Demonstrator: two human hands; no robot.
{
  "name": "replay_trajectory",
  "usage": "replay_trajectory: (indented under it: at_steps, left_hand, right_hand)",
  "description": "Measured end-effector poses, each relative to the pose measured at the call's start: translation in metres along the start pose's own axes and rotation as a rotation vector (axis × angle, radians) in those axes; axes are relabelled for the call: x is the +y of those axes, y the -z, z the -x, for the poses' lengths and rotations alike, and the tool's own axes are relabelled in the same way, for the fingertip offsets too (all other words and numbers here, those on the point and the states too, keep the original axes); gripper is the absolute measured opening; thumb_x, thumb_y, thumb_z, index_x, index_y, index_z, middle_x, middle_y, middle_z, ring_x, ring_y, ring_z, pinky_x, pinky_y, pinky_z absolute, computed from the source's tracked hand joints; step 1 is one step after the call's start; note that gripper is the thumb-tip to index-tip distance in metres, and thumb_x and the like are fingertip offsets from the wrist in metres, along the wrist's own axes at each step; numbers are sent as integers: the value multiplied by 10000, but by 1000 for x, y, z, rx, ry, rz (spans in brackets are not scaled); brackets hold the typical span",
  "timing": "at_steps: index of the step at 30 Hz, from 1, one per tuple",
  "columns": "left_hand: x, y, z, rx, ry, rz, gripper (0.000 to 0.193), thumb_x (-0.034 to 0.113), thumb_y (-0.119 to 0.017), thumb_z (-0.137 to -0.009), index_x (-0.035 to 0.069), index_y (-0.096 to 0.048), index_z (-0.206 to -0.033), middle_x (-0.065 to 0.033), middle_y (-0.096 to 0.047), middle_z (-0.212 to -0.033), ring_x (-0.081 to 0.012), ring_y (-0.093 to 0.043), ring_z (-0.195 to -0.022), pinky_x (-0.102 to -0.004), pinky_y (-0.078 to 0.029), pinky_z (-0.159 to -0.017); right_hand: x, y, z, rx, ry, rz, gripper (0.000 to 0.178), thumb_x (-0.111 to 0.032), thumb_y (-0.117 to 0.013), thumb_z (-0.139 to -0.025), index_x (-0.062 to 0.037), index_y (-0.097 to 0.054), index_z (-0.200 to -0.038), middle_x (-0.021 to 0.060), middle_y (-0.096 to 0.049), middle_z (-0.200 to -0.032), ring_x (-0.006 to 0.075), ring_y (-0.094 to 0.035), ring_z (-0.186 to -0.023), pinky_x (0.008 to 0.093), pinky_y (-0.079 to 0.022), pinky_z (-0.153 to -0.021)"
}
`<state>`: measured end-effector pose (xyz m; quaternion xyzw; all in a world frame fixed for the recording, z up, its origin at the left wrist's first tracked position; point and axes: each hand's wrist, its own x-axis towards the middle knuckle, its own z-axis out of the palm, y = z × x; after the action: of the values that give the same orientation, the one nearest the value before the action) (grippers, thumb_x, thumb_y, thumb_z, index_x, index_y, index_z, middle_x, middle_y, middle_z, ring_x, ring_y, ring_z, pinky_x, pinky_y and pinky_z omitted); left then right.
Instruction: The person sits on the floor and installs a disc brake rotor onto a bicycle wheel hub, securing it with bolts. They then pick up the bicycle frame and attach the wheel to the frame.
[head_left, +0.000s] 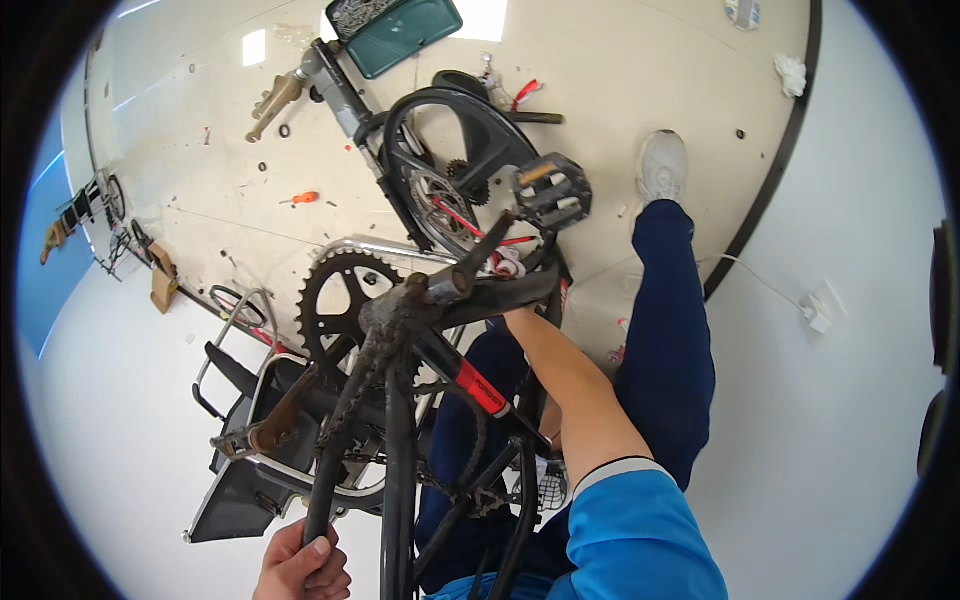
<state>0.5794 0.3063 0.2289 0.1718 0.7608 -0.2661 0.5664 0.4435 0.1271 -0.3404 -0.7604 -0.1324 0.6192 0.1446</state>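
Observation:
In front of me is a dirty black bicycle frame (395, 465), its crank end tilted up and away. My left hand (305, 565) wraps round one of its tubes at the lower left. From the blue sleeve my right forearm (575, 395) reaches forward, and the right hand passes behind a thick black tube, which hides its fingers. Grease and dirt cake the bottom bracket (390, 318). A toothed chainring (325, 295) sits at its left, and a crank arm with a black pedal (552, 192) points up right. The chain (475, 450) hangs slack below.
A black spoked wheel (465, 135) lies on the floor ahead, beside a grey fork-like part (335, 90). Further off stands a green tray (405, 40) of small metal parts. An orange screwdriver (303, 198) lies left. Metal tubing and dark panels (245, 490) lean by the left wall.

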Motion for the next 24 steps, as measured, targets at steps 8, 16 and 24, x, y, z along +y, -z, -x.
replay_trajectory:
  at_steps: [8, 16, 24]
  left_hand:
    - [23, -34, 8, 171, 67, -107, 255, 225, -555, -975, 73, -409, -831, 28, -259, -509, -51, -228, -384, -234, -178, -358]
    - [9, -41, 10, 170, 48, -94, 239, 212, -569, -970, 78, -419, -840, 30, -261, -510, -47, -226, -384, -225, -173, -354]
    - [-11, -12, 2, 37, 23, -95, 179, 196, -496, -1015, 87, -416, -899, 23, -260, -533, -76, -236, -385, -255, -192, -350]
  right_hand:
    - [-11, 4, -11, 119, 32, -216, 476, -376, -463, -946, -92, -602, -1303, 166, -604, -1292, 341, -548, -1211, 435, -414, -1030]
    - [-11, 4, 12, 253, 66, -334, 524, -415, -453, -950, -82, -579, -1334, 165, -579, -1335, 333, -510, -1265, 431, -371, -1077]
    - [2, 54, 62, -239, 118, 317, 550, -292, -584, -823, -84, -575, -1332, 156, -477, -1457, 305, -463, -1343, 446, -405, -1073]
